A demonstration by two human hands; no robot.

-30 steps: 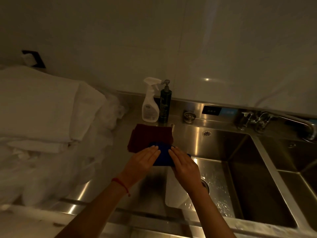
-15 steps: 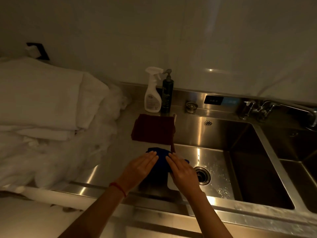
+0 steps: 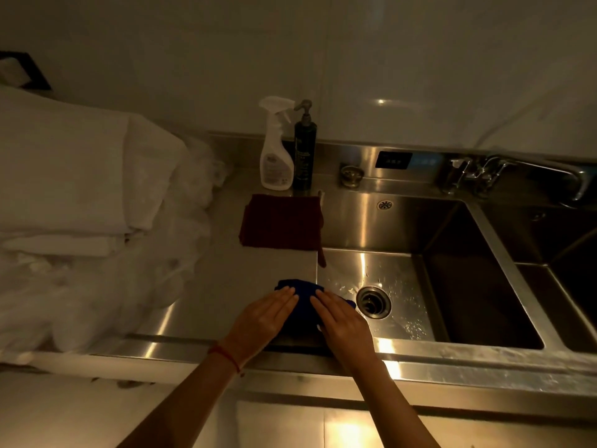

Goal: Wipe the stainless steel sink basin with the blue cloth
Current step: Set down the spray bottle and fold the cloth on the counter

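Two flat hands press one crumpled blue cloth (image 3: 302,297) at the left rim of the stainless steel sink basin (image 3: 400,231).
Left hand (image 3: 265,315) and right hand (image 3: 342,321): fingers straight, together. Round drain (image 3: 373,302) at 3 o'clock; dark red cloth (image 3: 281,223) at 12 o'clock.

light: dim, warm | wall (image 3: 420,59): pale glossy panels, faint glare | counter (image 3: 200,305): stainless steel | left edge: folded white linens (image 3: 64,176) | black wall fitting (image 3: 22,71), upper left
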